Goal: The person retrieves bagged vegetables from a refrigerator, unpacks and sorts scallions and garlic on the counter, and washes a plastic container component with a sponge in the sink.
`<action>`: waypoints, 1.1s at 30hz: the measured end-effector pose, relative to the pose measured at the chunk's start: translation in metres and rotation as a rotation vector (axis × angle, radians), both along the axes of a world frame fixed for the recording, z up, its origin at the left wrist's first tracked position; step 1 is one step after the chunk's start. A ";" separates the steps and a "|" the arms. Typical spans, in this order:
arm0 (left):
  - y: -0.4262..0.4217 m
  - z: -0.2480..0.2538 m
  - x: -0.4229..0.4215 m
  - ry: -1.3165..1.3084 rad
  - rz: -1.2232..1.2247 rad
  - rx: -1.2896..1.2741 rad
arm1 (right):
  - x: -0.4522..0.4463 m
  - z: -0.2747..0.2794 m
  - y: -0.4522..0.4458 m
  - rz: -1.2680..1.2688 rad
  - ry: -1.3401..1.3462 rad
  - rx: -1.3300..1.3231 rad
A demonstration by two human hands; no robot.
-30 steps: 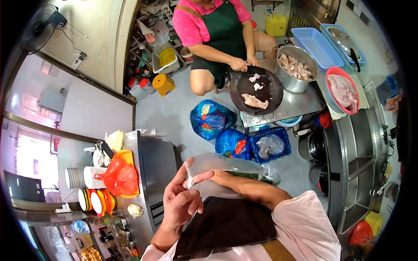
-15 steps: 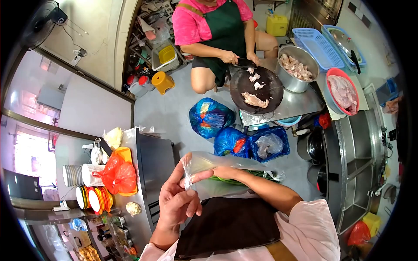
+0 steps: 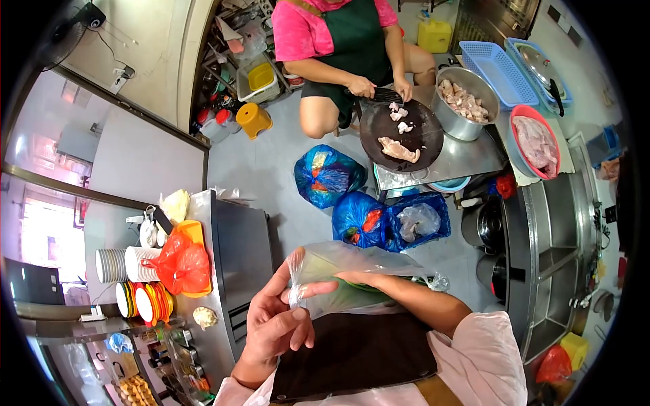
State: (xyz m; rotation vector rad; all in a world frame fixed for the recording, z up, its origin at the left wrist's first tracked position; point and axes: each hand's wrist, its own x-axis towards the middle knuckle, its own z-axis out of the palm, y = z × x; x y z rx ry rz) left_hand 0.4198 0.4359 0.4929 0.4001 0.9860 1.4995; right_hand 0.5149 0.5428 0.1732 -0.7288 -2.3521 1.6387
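Note:
My left hand [image 3: 279, 318] pinches the gathered edge of a clear plastic bag [image 3: 359, 257], its forefinger pointing up. The bag stretches from that hand rightward in front of my dark apron. My right hand [image 3: 357, 277] reaches across at the bag, partly behind or inside the film; its fingers are hidden. Something long and green [image 3: 369, 292], seemingly leafy stalks, shows below the right forearm, mostly covered. Across from me a person in a green apron holds a knife [image 3: 382, 95] over a round dark chopping board [image 3: 423, 145] with pieces of raw meat [image 3: 398, 150].
Tied blue bags [image 3: 328, 177] lie on the floor ahead. A metal pot [image 3: 467, 125] of meat pieces and a red-rimmed basin [image 3: 514, 145] stand right. On the left, a steel counter [image 3: 223, 257] holds stacked plates [image 3: 154, 308] and a red bag [image 3: 179, 264]. A yellow stool [image 3: 254, 122] stands farther off.
The bag's film hangs a little wider below my right forearm, while my left hand keeps its pinch. The other person's knife has shifted slightly over the board.

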 end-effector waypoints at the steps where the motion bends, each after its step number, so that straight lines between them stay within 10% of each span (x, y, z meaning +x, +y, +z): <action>1: -0.001 0.001 0.001 0.003 0.002 0.000 | 0.001 -0.002 -0.002 0.004 0.008 0.000; 33: -0.013 0.001 -0.008 -0.038 0.032 -0.017 | -0.019 0.035 0.020 0.495 0.252 -0.372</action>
